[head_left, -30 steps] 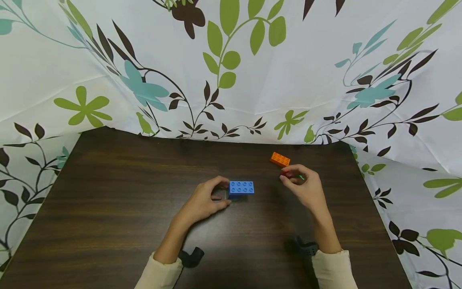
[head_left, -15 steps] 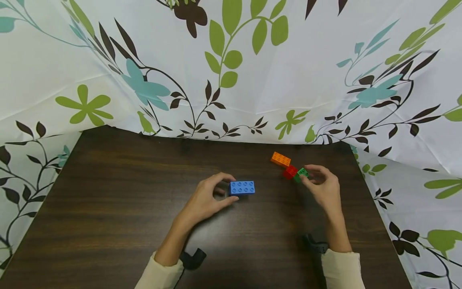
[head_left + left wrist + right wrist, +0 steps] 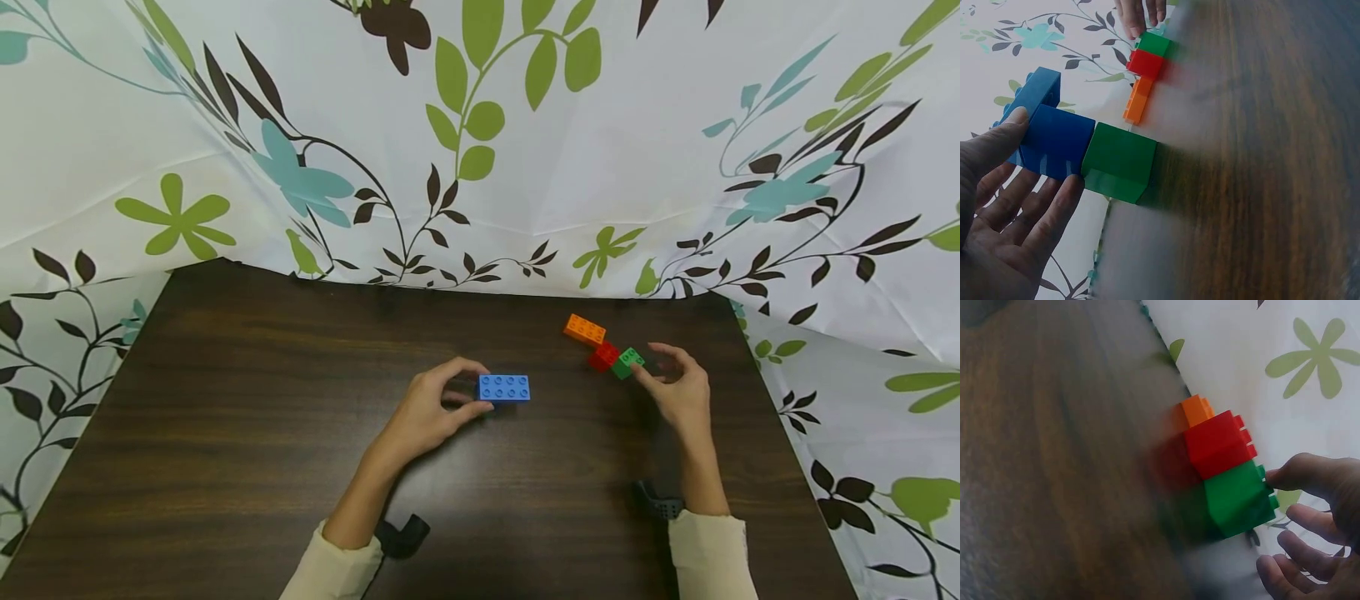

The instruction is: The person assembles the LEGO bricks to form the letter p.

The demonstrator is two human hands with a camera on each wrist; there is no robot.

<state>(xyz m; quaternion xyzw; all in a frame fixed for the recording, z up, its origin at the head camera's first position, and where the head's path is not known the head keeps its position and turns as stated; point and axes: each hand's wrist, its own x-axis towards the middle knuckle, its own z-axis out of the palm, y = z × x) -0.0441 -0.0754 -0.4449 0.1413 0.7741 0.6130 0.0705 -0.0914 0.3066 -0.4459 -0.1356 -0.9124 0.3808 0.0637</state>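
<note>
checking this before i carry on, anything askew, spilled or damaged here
Nothing looks spilled or damaged. Slightly lopsided: the long blue studded brick overhangs one side of the square blue block beneath it, in the left hand.

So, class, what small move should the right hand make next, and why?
Probably close the right hand around the green block beside the red block: its thumb is at that green block's studs while its other fingers stand apart. The left hand is holding the blue brick.
</note>
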